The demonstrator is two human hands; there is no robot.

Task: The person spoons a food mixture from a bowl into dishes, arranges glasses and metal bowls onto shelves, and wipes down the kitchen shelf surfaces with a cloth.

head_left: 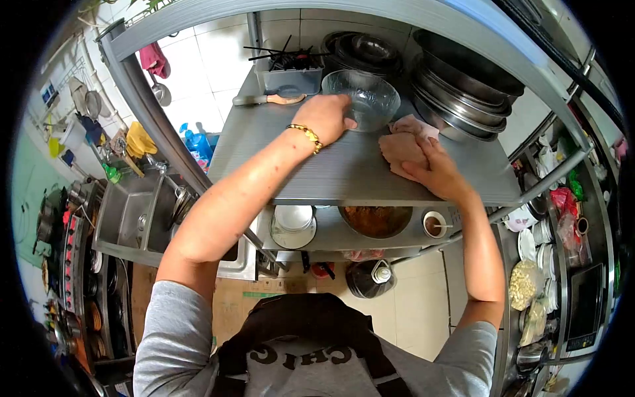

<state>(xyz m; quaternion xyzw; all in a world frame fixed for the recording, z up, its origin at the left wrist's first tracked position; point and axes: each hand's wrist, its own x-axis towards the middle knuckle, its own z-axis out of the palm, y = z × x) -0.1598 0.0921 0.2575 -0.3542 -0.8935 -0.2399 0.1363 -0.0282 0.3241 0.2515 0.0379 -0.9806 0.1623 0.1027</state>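
A clear glass bowl stands on the upper metal shelf. My left hand is at the bowl's near left side, its fingers and thumb bent around the edge. To the right, my right hand presses on a pale pinkish cloth, which is bunched under the fingers on the shelf top. Behind my left wrist lies a knife with a light handle. A grey plastic box holding dark utensils sits just beyond it.
Stacked metal basins and dark pans crowd the shelf's back. Below are a pan of reddish food, white bowls and a cup. A sink is left; a dish rack is right. Metal posts frame the shelf.
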